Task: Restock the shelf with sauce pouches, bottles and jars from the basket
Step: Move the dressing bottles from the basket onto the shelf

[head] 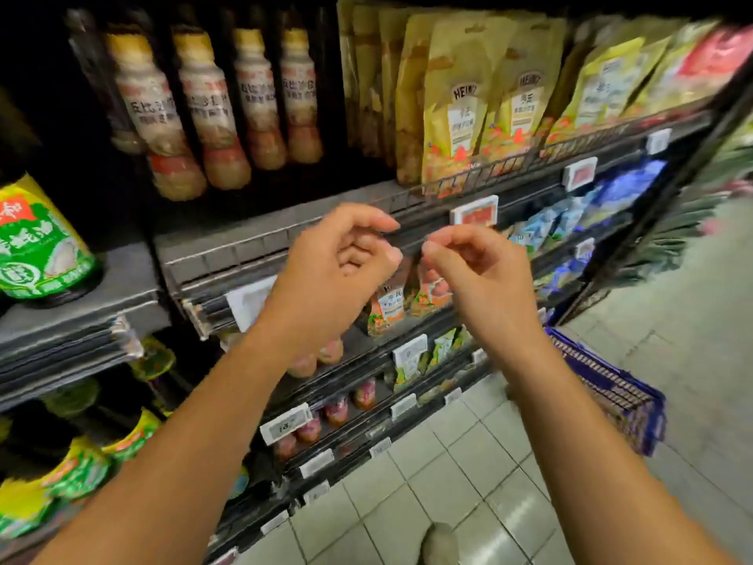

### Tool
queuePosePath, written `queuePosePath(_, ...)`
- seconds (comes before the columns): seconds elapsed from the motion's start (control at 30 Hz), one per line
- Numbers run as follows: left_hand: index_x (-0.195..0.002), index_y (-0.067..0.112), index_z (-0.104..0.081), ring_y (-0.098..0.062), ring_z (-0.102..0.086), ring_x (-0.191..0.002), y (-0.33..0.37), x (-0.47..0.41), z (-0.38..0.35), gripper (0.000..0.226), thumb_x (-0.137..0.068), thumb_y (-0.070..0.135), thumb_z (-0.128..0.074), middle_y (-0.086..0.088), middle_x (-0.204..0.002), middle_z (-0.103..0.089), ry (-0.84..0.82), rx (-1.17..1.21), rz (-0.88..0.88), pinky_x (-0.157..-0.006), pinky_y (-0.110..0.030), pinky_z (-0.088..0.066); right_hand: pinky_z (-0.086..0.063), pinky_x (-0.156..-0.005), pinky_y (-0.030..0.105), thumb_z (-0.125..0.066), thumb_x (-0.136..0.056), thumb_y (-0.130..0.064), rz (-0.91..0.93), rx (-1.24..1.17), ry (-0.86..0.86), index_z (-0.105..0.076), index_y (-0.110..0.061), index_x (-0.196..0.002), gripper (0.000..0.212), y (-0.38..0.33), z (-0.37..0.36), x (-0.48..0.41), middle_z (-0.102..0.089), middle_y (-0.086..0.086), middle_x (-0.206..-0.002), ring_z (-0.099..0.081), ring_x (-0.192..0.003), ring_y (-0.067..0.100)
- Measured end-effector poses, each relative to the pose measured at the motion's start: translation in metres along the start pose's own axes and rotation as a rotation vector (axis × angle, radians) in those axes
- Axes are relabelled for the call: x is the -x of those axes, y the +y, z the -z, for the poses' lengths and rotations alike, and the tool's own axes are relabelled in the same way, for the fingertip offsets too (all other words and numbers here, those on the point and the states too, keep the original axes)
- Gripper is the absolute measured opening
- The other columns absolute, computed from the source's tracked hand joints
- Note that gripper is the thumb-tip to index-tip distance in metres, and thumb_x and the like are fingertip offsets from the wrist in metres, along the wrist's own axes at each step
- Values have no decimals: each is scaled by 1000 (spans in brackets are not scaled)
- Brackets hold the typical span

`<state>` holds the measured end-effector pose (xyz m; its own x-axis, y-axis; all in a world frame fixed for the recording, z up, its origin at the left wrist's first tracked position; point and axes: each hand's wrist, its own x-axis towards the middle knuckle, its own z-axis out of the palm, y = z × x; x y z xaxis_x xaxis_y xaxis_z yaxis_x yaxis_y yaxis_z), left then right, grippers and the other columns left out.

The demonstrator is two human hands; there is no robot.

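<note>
Dark shelf (285,242) dead ahead, pale tiled floor (448,462) below. Left hand (338,254) loosely curled, empty. Right hand (476,267) has its fingertips pinched together with nothing visible between them. Four pale bottles (220,108) stand above the left fingers. Pouches (460,116) are packed above the right fingers, too overlapped to count. One blue basket (611,385) sits low, right of the right fingers.

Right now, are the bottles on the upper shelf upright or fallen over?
Upright: the bottles stand in a row on their bases, dark caps on top.
</note>
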<state>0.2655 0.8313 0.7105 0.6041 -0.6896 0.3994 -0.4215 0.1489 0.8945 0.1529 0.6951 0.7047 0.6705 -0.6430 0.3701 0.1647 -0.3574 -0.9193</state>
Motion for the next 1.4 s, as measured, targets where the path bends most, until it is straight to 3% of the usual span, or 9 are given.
queuePosePath(0.07, -94, 42, -65, -21, -67, -79, -17, 5, -26, 23, -83, 22, -66, 4, -83, -69, -79, 39, 68, -55, -22, -54, -53, -58, 22, -70, -90, -4, -69, 7, 57, -69, -10, -87, 6, 16, 21, 19, -68, -5, -66, -63, -60, 6)
queuePosePath(0.13, -96, 42, -65, -13, -69, -79, -38, 9, -50, 19, -83, 28, -67, 9, -83, -70, -159, 48, 115, -63, -19, -54, -52, -57, 23, -70, -89, -4, -154, 15, 122, -69, -15, -84, 12, 35, 43, 38, -66, -3, -66, -61, -60, 8)
queuePosePath(0.2, -96, 45, -65, -17, -71, -83, -57, 12, -75, 18, -79, 38, -68, 11, -82, -70, -232, 57, 170, -78, -31, -59, -51, -57, 24, -70, -89, -4, -231, 17, 189, -69, -15, -84, 13, 55, 66, 57, -65, 5, -69, -60, -60, 12)
queuePosePath(0.3, -90, 52, -65, -21, -71, -83, -83, 13, -118, 19, -77, 39, -70, 13, -78, -69, -340, 89, 252, -86, -44, -59, -50, -55, 23, -70, -89, -2, -334, 20, 281, -68, -14, -84, 14, 83, 100, 84, -65, 7, -69, -60, -60, 13)
queuePosePath(0.43, -91, 46, -66, -17, -71, -80, -104, 10, -182, 20, -81, 28, -68, 9, -77, -71, -479, 110, 335, -81, -41, -57, -50, -52, 22, -72, -86, -7, -457, 16, 414, -67, -18, -82, 14, 114, 144, 110, -67, -3, -64, -62, -57, 11)
queuePosePath(0.57, -97, 27, -64, -15, -66, -71, -117, 4, -250, 20, -77, 25, -67, 9, -70, -69, -567, 127, 415, -76, -41, -58, -51, -54, 21, -70, -90, -6, -573, 5, 541, -67, -20, -85, 15, 140, 191, 130, -67, 1, -70, -63, -60, 10)
queuePosePath(0.83, -94, 25, -63, -25, -64, -77, -145, -5, -378, 23, -72, 24, -68, 4, -69, -68, -723, 108, 545, -80, -52, -55, -52, -57, 18, -68, -91, -10, -734, 25, 728, -68, -13, -93, 3, 179, 292, 159, -69, 4, -77, -65, -62, 7)
queuePosePath(1.13, -104, 29, -65, -23, -70, -87, -160, -18, -473, 25, -79, 30, -69, 4, -82, -73, -941, 40, 610, -87, -48, -58, -57, -60, 23, -64, -93, -11, -839, 17, 802, -70, -14, -94, 7, 219, 374, 164, -73, -4, -77, -67, -65, 10)
queuePosePath(1.4, -105, 23, -65, -26, -70, -88, -191, -69, -521, 19, -90, 14, -69, -2, -83, -73, -899, 8, 654, -83, -42, -59, -54, -58, 20, -64, -93, -12, -875, 9, 798, -69, -18, -92, 8, 265, 419, 120, -73, -6, -76, -67, -63, 7)
